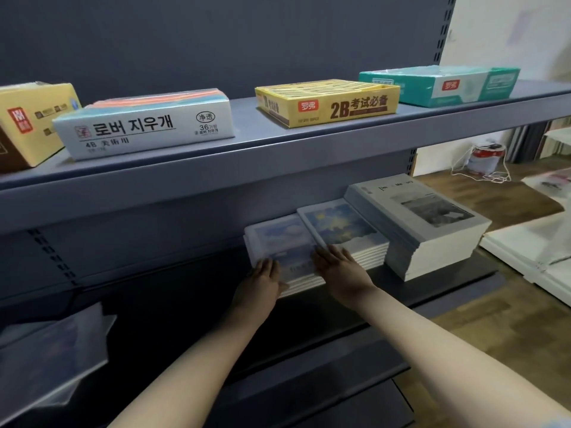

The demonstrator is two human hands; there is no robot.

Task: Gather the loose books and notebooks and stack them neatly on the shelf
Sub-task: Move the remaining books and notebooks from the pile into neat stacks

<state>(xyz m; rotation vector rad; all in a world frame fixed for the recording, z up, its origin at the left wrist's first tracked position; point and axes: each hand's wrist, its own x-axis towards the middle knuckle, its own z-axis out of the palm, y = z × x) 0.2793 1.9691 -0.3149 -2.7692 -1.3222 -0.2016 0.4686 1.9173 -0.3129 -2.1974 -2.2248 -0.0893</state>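
Squaring a notebook stack [279, 257] on the middle shelf [432, 291], I see both hands flat and unclenched: left hand [262, 281] at its near-left corner, right hand [338, 262] on its right edge.

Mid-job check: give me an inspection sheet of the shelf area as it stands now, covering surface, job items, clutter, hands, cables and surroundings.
Surface: grey metal middle shelf, dark and shadowed to the left of the stacks.
Job's things: three stacks side by side on it: left notebook stack, middle notebook stack, taller grey book stack.
Clutter: four stationery boxes on the top shelf, including a yellow 2B box; plastic-wrapped items lower left.
Hands: left hand flat against the left stack's near edge; right hand flat on its right side. No grip closed.
Cables: white cord on the floor by a bucket.
Surroundings: wooden floor, white boards at right.
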